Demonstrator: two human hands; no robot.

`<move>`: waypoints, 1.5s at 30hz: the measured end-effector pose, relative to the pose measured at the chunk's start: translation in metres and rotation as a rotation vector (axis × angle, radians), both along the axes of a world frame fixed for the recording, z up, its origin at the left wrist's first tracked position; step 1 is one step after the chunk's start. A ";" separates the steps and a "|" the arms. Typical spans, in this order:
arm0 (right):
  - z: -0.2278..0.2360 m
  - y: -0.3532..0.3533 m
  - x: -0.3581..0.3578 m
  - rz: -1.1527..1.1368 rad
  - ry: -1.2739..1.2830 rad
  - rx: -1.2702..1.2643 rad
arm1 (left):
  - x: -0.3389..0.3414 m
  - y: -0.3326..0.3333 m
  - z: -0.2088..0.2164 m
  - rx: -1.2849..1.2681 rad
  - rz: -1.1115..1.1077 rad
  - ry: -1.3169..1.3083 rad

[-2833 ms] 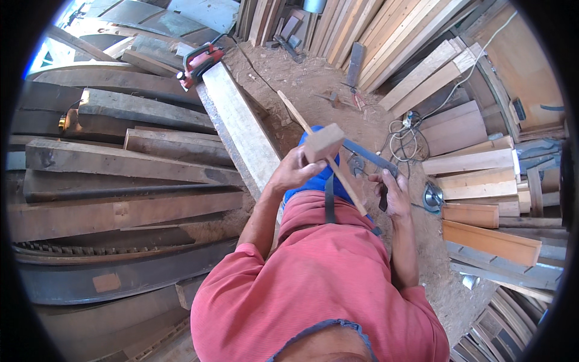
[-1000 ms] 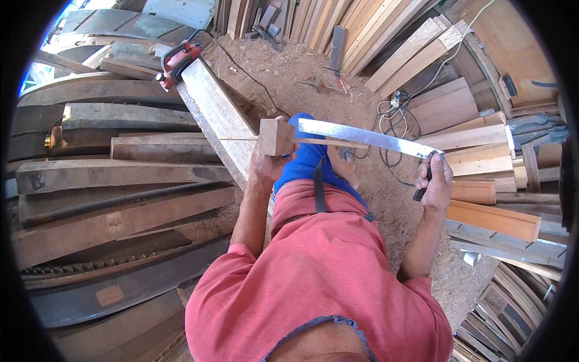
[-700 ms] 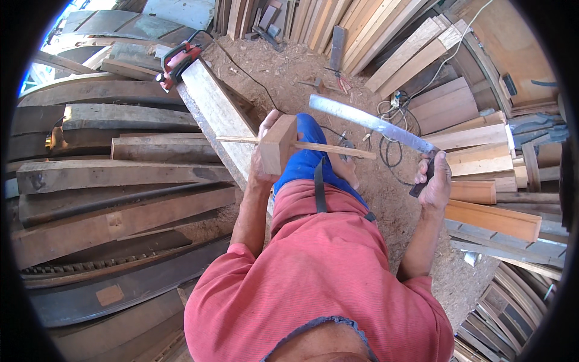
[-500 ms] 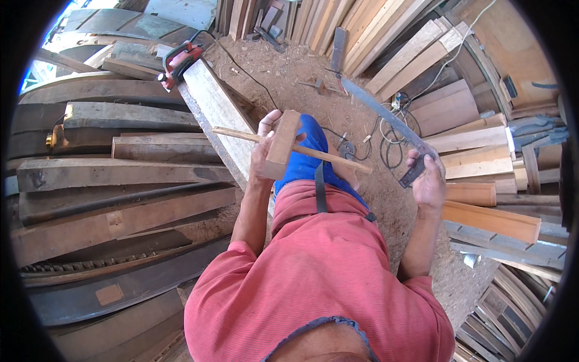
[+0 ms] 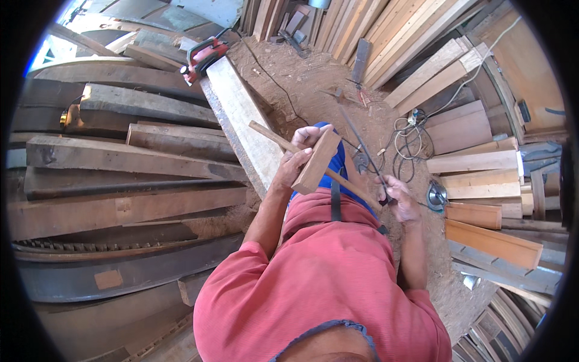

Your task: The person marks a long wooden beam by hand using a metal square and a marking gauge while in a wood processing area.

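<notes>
My left hand [image 5: 294, 164] is closed on a wooden marking gauge [image 5: 318, 161], a thick rectangular block with a thin wooden stem running through it. The stem slants from upper left to lower right, across in front of my blue-clad leg. In my right hand [image 5: 403, 200] is a metal carpenter's square [image 5: 363, 146], gripped near its dark stock. Its long blade points up and to the left and shows nearly edge-on. The blade's lower part lies near the stem's right end; whether they touch I cannot tell.
A long pale timber [image 5: 242, 114] lies ahead on the left, with a red power planer [image 5: 205, 59] on its far end. Stacked planks [image 5: 139, 208] fill the left side. Coiled cables [image 5: 410, 142] and a round metal disc [image 5: 436, 196] are on the right.
The square has turned from flat-on to nearly edge-on and come closer to the marking gauge. The gauge is tilted more steeply. The view has shifted, bringing the round metal disc into sight.
</notes>
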State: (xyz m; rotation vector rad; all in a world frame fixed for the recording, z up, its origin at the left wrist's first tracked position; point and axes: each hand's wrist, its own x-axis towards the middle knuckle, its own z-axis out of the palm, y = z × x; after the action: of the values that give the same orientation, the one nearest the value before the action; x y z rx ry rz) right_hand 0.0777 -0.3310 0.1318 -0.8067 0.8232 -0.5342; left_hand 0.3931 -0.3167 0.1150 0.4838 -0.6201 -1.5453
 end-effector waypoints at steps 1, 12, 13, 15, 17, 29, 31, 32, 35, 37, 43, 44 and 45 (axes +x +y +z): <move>-0.009 0.000 -0.002 0.033 0.090 0.015 | 0.000 0.001 -0.001 -0.007 -0.021 0.011; 0.013 0.018 0.023 0.089 0.110 -0.145 | -0.006 -0.004 -0.028 0.169 0.021 -0.042; 0.014 0.018 0.025 0.049 0.075 -0.176 | -0.005 -0.005 -0.041 0.261 0.036 0.137; 0.019 0.014 0.036 0.002 -0.019 -0.120 | 0.002 -0.005 -0.037 0.316 0.013 0.376; 0.018 0.016 0.045 -0.137 -0.207 -0.009 | -0.015 -0.006 -0.028 0.436 0.074 0.408; 0.069 0.015 0.075 -0.078 -0.078 -0.249 | -0.032 -0.013 -0.076 0.202 0.275 -0.510; 0.070 0.013 0.078 -0.050 -0.046 -0.291 | -0.035 -0.010 -0.062 0.159 0.317 -0.503; 0.071 0.011 0.079 -0.057 -0.047 -0.284 | -0.036 -0.011 -0.055 0.072 0.274 -0.546; 0.079 0.013 0.086 -0.095 -0.054 -0.279 | -0.047 -0.013 -0.037 -0.062 0.242 -0.729; 0.089 0.016 0.086 -0.099 -0.007 -0.313 | -0.065 -0.012 -0.033 -0.040 0.208 -0.688; 0.096 -0.004 0.066 -0.486 0.060 -0.537 | -0.020 -0.003 -0.114 -0.100 0.251 -1.105; 0.099 -0.006 0.053 -0.522 0.108 -0.513 | -0.027 -0.004 -0.087 -0.020 0.289 -0.827; 0.102 -0.012 0.039 -0.526 0.195 -0.650 | -0.033 -0.004 -0.056 0.039 0.347 -0.547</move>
State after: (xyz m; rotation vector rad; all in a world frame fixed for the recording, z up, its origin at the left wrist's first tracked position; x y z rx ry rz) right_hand 0.1169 -0.3426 0.2341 -1.2543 1.0661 -1.2448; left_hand 0.3600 -0.3212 0.0589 1.0062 -0.8693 -1.0939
